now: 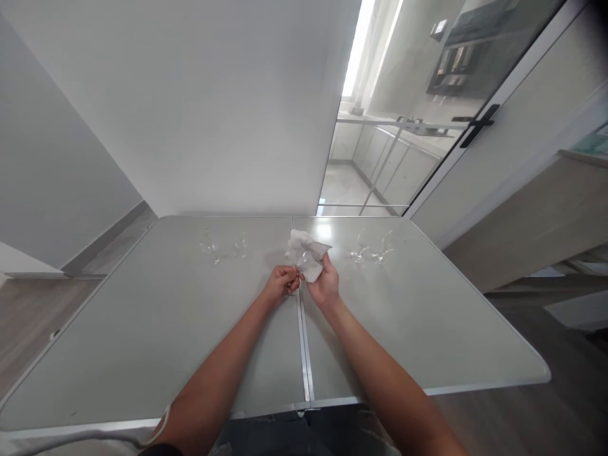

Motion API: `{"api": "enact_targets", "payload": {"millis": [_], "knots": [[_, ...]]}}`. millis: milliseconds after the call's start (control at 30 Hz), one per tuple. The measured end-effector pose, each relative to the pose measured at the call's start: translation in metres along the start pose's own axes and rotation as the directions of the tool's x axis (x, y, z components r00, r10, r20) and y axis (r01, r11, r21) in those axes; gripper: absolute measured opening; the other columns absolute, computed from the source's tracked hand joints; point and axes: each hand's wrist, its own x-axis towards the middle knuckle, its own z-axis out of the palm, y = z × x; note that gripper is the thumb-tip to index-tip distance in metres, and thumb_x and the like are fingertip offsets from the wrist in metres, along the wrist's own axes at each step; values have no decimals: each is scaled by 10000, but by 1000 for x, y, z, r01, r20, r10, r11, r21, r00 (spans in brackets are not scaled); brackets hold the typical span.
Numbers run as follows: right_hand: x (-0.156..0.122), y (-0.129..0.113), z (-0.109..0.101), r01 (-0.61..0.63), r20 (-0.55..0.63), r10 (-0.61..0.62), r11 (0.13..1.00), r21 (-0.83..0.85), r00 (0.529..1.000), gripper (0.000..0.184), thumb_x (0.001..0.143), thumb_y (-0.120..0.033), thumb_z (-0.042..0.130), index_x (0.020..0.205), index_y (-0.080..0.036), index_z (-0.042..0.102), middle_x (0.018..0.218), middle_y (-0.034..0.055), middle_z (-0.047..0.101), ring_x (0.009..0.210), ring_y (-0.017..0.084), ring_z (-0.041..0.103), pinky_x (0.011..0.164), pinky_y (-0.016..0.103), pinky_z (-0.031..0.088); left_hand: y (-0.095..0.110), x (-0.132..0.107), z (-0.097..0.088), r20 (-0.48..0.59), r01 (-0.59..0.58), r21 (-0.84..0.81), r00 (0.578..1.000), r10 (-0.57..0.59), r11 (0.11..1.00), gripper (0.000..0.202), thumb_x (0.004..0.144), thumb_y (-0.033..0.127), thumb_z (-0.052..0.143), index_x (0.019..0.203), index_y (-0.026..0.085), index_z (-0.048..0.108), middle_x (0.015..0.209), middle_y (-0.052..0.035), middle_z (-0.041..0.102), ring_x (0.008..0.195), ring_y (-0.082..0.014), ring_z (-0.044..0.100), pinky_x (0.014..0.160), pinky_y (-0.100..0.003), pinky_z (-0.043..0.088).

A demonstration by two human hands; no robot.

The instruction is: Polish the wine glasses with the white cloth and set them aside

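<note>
Over the middle seam of a grey folding table [142, 329], my two hands meet. My left hand [281, 283] is closed around the stem and foot of a clear wine glass [301, 261]. My right hand [325, 282] is closed on a white cloth [306, 248], which is bunched around the glass's bowl. Most of the glass is hidden by the cloth and my fingers.
Two clear glasses [209, 246] [241, 244] stand on the table to the left of my hands, and two more [360, 248] [384, 249] stand to the right. A white wall rises behind the table, with a glass door [475, 126] to a kitchen at the right.
</note>
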Motion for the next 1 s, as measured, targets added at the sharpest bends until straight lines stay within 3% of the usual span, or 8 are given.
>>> {"api": "enact_targets", "payload": {"millis": [167,267,367,500,600,767,867,1000], "knots": [[-10,13,0,271,26,-275,922,-276,961,271,985,-524,476,1029,-287,597,1077,35,683,904,179,653,771,335,548,-2,4,1,-130,-42,53,990,49,998,531,843,610,625,603,147,527,497,25,436,437,-59,331,457,-223,234],[-9,4,-4,508,359,-360,602,-616,861,250,997,-443,471,907,-256,610,1282,85,654,1301,238,528,1117,471,384,-7,7,1,-242,-79,246,960,140,966,497,838,552,596,547,177,452,470,27,425,431,-74,359,470,-239,300],[-3,-10,-8,708,682,-191,192,-680,706,216,994,-325,463,887,-234,627,1360,96,634,1433,280,401,1219,567,151,-12,6,1,-288,-87,379,935,207,921,400,772,439,650,531,183,461,456,23,445,444,-90,381,474,-247,292],[2,-28,-8,728,721,-119,25,-685,682,157,962,-278,516,979,-244,668,1214,92,705,1303,301,515,1176,559,227,-14,0,5,-245,-103,638,912,328,763,372,732,344,677,474,177,466,457,13,438,474,-93,350,515,-266,240],[3,-44,-11,628,610,-146,173,-759,778,198,931,-308,576,1086,-256,688,1055,76,734,1113,290,596,1078,500,365,-15,-5,8,-171,-118,779,905,389,616,304,766,346,686,540,174,581,509,-8,513,505,-112,396,558,-273,269],[9,-63,-26,193,424,159,713,-674,892,283,917,-436,596,851,-198,734,833,35,709,768,201,630,727,327,490,-14,-11,10,21,-203,879,921,389,432,243,849,401,658,730,202,729,673,-45,657,600,-148,509,640,-268,361],[12,-54,-29,-142,283,265,910,-390,922,324,879,-477,625,803,-173,710,772,38,691,686,184,630,649,307,504,-11,-11,11,14,-215,844,925,380,492,267,847,412,671,715,188,727,629,-23,622,557,-125,460,614,-261,348],[14,-28,-19,-216,78,218,976,-28,973,233,852,-441,657,848,-211,688,847,34,721,781,207,677,664,317,549,-7,-6,10,-45,-219,667,942,332,712,398,851,502,662,657,154,673,565,0,537,544,-114,441,567,-248,334]]}}
